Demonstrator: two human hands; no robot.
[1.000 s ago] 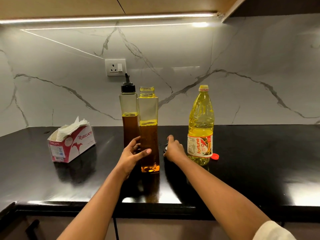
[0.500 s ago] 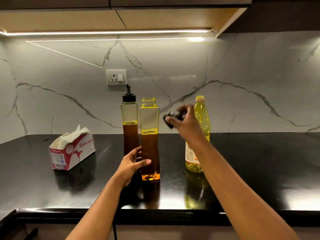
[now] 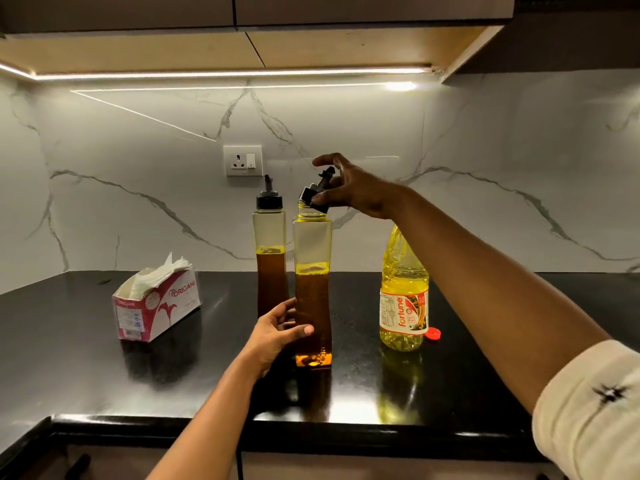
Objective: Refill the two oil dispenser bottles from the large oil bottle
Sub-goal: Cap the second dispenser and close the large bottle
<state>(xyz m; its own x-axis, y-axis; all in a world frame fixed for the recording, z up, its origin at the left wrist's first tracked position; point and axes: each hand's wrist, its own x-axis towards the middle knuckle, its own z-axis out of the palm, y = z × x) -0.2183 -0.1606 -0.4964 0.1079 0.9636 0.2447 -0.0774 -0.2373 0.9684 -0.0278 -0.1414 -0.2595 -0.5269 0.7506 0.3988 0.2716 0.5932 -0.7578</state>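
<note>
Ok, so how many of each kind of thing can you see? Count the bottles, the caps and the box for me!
Dispenser bottles: 2 (back dispenser bottle, front dispenser bottle)
Large oil bottle: 1
Black spout caps: 2 (fitted spout cap, held spout cap)
Red cap: 1
Tissue box: 1
Total: 7

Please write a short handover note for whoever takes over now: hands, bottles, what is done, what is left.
Left hand grips the front dispenser bottle low, upright on the counter. Right hand holds its black pourer cap tilted at the open neck, not seated. Rear dispenser bottle is capped. Large oil bottle stands right, red cap beside it. Done: pouring, it seems. Left: screw the pourer cap on, recap the large bottle.
</note>
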